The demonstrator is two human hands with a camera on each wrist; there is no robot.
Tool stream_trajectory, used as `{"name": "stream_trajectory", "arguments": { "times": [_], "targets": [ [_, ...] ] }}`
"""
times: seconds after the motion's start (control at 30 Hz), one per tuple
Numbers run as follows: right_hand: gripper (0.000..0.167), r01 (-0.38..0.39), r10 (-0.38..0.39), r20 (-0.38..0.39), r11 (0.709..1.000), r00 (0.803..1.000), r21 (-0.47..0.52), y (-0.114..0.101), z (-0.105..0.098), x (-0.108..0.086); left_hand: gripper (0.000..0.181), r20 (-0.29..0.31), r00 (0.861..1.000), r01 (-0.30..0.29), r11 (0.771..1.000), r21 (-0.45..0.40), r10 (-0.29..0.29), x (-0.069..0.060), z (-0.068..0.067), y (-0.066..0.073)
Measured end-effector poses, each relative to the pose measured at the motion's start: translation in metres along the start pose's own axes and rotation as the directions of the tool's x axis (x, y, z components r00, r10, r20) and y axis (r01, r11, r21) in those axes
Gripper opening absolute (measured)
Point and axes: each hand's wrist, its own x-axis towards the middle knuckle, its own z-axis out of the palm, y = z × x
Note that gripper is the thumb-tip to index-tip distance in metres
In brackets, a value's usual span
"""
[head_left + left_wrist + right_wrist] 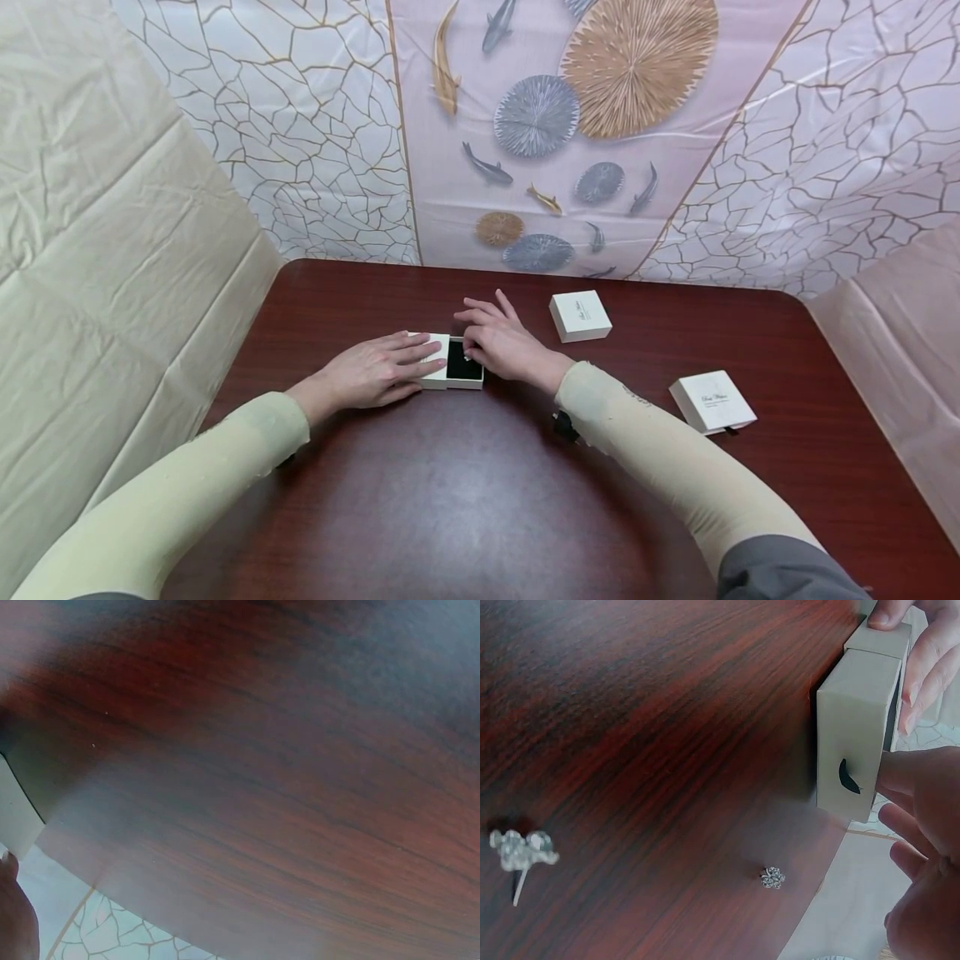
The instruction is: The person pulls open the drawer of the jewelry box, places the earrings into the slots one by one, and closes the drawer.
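Note:
A white drawer-style box (pixel 435 382) lies partly pulled out on the table, its black-lined tray (pixel 459 367) showing to the right. The left hand (pixel 382 367) rests on the sleeve, straight fingers spread across the top and thumb against the near side. Over the tray, the right hand (pixel 506 343) pinches a small shiny piece (pixel 467 357) between thumb and forefinger; its exact shape is too small to tell. A dark tab (pixel 849 778) shows on the tray's end. In the right wrist view, two sparkling stud earrings (pixel 523 851) (pixel 772 877) lie on the table.
Two more white boxes stand on the right: one toward the back (pixel 581 315), one nearer the right edge (pixel 714 402) with a dark tab sticking out. The dark red wooden table (pixel 465 492) meets patterned cloth (pixel 345 125) behind and plain cloth at the sides.

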Motion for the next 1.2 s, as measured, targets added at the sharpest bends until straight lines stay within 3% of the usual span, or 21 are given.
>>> {"name": "stream_trajectory", "arguments": {
  "times": [0.5, 1.2],
  "targets": [
    [0.005, 0.038, -0.043, -0.048, 0.994, 0.998, -0.103, 0.0017, 0.0002, 0.0023, 0.054, -0.005, 1.0, 0.002, 1.0, -0.005, -0.002, -0.0003, 0.0009, -0.0007],
    [0.008, 0.031, -0.028, 0.022, 0.99, 0.999, -0.139, -0.0043, -0.0055, 0.0071, 0.054, -0.019, 1.0, -0.014, 1.0, 0.012, 0.014, 0.0, 0.0008, -0.0014]
  ]
}}
